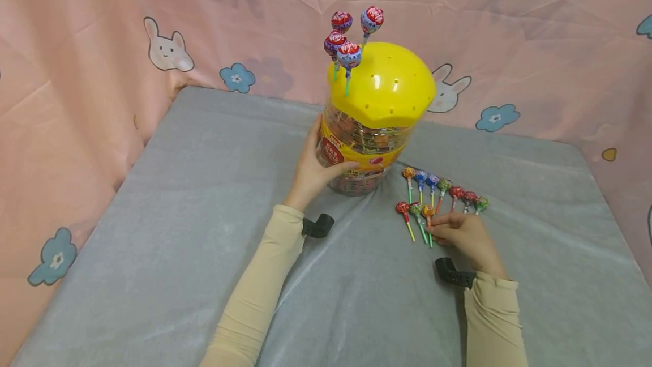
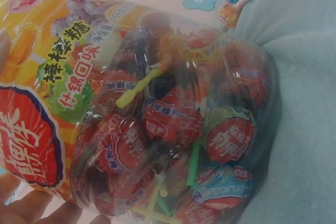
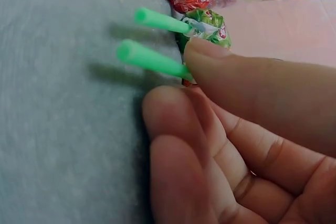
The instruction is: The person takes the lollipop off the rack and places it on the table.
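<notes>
Right wrist view: your right hand (image 3: 247, 140) hid the upper part of the pinched lollipop (image 3: 155, 63). Head view: the jar (image 1: 367, 149) apparently concealed most fingers of your left hand (image 1: 312, 170).

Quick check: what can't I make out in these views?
Head view: finger ends of the left hand, hidden behind the jar.
Left wrist view: the yellow lid, cut off by the left edge.
Right wrist view: head of the orange lollipop, mostly behind the thumb of the right hand.

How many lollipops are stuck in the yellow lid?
4, clustered on the left of the yellow lid in the head view: back-left lollipop, back-right lollipop, front-left lollipop, front-right lollipop. Another could hide behind them.
</notes>
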The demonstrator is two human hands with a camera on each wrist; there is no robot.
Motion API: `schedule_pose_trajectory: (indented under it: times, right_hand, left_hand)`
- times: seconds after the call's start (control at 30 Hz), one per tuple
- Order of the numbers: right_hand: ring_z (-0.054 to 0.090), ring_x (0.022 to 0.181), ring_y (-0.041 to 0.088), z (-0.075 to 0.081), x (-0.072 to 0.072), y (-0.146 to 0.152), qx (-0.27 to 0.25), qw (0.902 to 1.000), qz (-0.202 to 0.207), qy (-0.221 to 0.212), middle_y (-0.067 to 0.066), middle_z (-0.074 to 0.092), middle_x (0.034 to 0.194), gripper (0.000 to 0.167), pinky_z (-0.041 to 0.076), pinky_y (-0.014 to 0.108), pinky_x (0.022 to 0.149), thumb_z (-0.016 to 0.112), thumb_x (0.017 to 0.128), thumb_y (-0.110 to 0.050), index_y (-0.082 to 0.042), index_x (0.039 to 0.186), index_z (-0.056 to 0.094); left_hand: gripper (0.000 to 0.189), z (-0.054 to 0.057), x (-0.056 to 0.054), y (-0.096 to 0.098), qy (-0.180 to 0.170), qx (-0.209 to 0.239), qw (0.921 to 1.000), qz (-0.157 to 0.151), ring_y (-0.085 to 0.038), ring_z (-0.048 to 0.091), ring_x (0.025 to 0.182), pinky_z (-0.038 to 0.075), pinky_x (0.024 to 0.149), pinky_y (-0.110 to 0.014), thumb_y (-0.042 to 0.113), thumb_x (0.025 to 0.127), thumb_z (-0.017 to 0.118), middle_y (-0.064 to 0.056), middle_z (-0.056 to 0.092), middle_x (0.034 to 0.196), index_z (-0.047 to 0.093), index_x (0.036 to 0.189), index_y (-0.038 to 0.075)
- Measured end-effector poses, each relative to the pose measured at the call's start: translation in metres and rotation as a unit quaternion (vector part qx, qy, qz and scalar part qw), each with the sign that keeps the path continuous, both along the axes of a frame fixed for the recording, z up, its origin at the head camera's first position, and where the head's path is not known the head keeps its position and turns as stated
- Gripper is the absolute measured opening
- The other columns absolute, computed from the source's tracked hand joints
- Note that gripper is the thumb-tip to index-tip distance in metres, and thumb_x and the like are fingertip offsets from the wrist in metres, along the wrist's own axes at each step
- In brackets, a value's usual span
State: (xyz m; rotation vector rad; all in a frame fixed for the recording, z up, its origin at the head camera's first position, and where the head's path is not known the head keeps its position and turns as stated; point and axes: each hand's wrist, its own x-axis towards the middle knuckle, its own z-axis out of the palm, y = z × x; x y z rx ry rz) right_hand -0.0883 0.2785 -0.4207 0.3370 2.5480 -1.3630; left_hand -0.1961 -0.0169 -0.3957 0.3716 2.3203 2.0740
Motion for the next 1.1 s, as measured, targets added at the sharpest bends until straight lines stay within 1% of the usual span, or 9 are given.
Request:
schedule_pose_trajectory:
  times: [0.13,0.27,0.43,0.63,0.73,0.83,0.97,1.1]
  right_hand:
    - [0.063,0.067,0.003,0.0,0.0,0.001,-0.013,0.9999,-0.003,0.009,0.002,0.07,0.081,0.033,0.054,0.022,0.061,0.07,0.086,-0.012,0.016,0.103,0.064]
    - [0.063,0.068,0.003,0.002,0.001,0.002,-0.019,0.9997,-0.002,0.015,0.004,0.07,0.084,0.036,0.055,0.023,0.063,0.069,0.086,-0.012,0.017,0.106,0.063]
    - [0.064,0.069,0.004,0.004,0.002,0.003,-0.027,0.9995,-0.01,0.015,0.002,0.07,0.086,0.036,0.055,0.023,0.063,0.069,0.086,-0.012,0.017,0.107,0.063]
    - [0.065,0.07,0.006,0.006,0.003,0.003,-0.048,0.9985,-0.017,0.021,0.002,0.071,0.085,0.034,0.056,0.024,0.064,0.067,0.087,-0.008,0.018,0.108,0.062]
    - [0.065,0.07,0.006,0.008,0.003,0.003,-0.055,0.9978,-0.022,0.028,0.002,0.071,0.083,0.033,0.056,0.024,0.064,0.066,0.087,-0.006,0.02,0.107,0.06]
    - [0.065,0.07,0.007,0.01,0.003,0.001,-0.061,0.9973,-0.025,0.032,0.0,0.071,0.082,0.035,0.056,0.025,0.065,0.067,0.087,-0.008,0.019,0.108,0.06]
    - [0.066,0.072,0.008,0.013,0.003,-0.001,-0.06,0.9968,-0.028,0.045,-0.003,0.071,0.082,0.037,0.056,0.026,0.066,0.068,0.087,-0.012,0.018,0.109,0.06]
    - [0.067,0.072,0.009,0.016,0.005,-0.003,-0.065,0.995,-0.029,0.071,-0.005,0.071,0.082,0.037,0.056,0.026,0.067,0.068,0.088,-0.012,0.018,0.108,0.06]
  left_hand:
    - [0.109,0.0,0.0,0.0,0.002,-0.001,1.0,0.0,-0.015,0.027,0.136,0.03,0.109,-0.037,0.02,0.073,0.083,-0.001,0.025,0.153,0.009,0.153,0.019]
    - [0.108,0.0,0.0,0.0,0.001,0.0,1.0,0.0,-0.015,0.027,0.136,0.03,0.109,-0.036,0.02,0.074,0.082,-0.001,0.025,0.153,0.009,0.153,0.021]
    - [0.107,0.0,0.0,0.0,-0.002,0.002,1.0,-0.002,-0.014,0.027,0.136,0.03,0.109,-0.036,0.021,0.075,0.082,0.001,0.024,0.153,0.009,0.153,0.022]
    - [0.107,0.0,0.001,-0.001,-0.003,-0.003,1.0,-0.002,-0.014,0.027,0.136,0.03,0.109,-0.036,0.021,0.075,0.082,0.001,0.025,0.153,0.009,0.153,0.022]
    - [0.107,0.001,0.001,-0.001,-0.002,-0.005,1.0,0.0,-0.015,0.027,0.136,0.03,0.109,-0.035,0.021,0.075,0.082,0.0,0.025,0.153,0.01,0.153,0.021]
    - [0.107,0.001,0.001,-0.002,-0.001,-0.004,1.0,0.001,-0.015,0.027,0.136,0.03,0.109,-0.035,0.021,0.074,0.082,0.0,0.025,0.153,0.01,0.153,0.02]
    - [0.107,0.002,0.001,-0.002,-0.002,-0.003,1.0,0.002,-0.015,0.028,0.136,0.031,0.108,-0.035,0.021,0.074,0.082,-0.001,0.025,0.153,0.01,0.153,0.02]
    - [0.107,0.002,0.002,-0.002,-0.008,-0.006,1.0,0.001,-0.015,0.028,0.136,0.032,0.108,-0.037,0.023,0.074,0.082,0.0,0.025,0.153,0.01,0.153,0.021]
